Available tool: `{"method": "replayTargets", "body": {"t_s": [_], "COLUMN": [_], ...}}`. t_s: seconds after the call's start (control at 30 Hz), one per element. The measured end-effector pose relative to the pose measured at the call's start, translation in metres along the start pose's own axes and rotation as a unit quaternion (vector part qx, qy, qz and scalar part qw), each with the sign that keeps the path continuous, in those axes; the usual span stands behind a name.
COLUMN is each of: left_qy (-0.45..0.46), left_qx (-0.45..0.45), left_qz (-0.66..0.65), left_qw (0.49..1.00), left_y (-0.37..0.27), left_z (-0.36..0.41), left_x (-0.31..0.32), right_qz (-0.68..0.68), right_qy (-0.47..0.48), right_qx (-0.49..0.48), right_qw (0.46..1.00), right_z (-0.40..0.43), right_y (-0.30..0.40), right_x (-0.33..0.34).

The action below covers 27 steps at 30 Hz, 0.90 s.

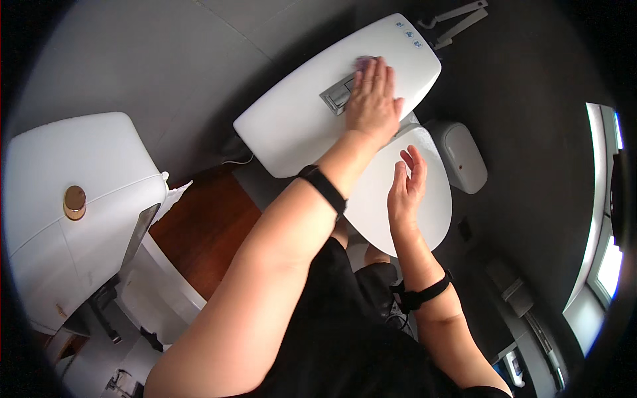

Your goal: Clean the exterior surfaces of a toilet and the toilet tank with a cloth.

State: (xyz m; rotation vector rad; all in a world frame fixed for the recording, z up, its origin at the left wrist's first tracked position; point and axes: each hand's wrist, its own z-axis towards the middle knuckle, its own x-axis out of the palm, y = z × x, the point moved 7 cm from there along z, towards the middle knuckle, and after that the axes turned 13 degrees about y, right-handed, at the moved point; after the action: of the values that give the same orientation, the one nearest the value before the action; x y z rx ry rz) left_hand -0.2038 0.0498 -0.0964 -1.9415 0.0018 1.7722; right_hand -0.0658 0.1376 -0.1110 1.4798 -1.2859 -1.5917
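My left hand (373,102) lies palm down, fingers stretched, on the white ceramic toilet tank lid (293,114). A blurred purple cloth (365,63) shows at its fingertips; the rest of it is hidden under the hand. Just beside the hand is the chrome flush button plate (336,97), partly covered by the fingers. My right hand (408,186) is over the closed white toilet seat lid (373,209), fingers loosely bent and apart, holding nothing. Both wrists wear black straps.
A small white lidded bin (463,159) stands right of the toilet. At left is a white cabinet (89,154) with a gold-capped container (74,201) on it. A white holder (455,25) is on the wall behind the tank. A window (604,263) is at far right.
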Motion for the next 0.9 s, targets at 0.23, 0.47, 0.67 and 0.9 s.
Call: {"method": "replayTargets", "body": {"t_s": [0.23,0.47,0.67,0.9], "left_qy": [-0.023,-0.021,-0.068,-0.059], "left_qx": [-0.003,-0.166,-0.217,-0.197], "left_qz": [0.003,0.054,0.046,0.037], "left_qw": [1.000,0.985,0.973,0.978], "left_y": [0.015,0.121,0.153,0.073], "left_z": [0.003,-0.064,-0.137,-0.170], "left_x": [-0.005,-0.034,-0.054,-0.024], "right_qz": [0.009,0.028,-0.014,-0.013], "right_qy": [0.035,0.048,0.080,0.103], "right_qx": [0.002,-0.013,-0.004,0.009], "right_qw": [0.999,0.998,0.997,0.995], "right_z": [-0.002,-0.005,-0.018,-0.035], "right_y": [0.004,0.002,0.007,0.007], "right_x": [0.003,0.010,0.018,0.019]}}
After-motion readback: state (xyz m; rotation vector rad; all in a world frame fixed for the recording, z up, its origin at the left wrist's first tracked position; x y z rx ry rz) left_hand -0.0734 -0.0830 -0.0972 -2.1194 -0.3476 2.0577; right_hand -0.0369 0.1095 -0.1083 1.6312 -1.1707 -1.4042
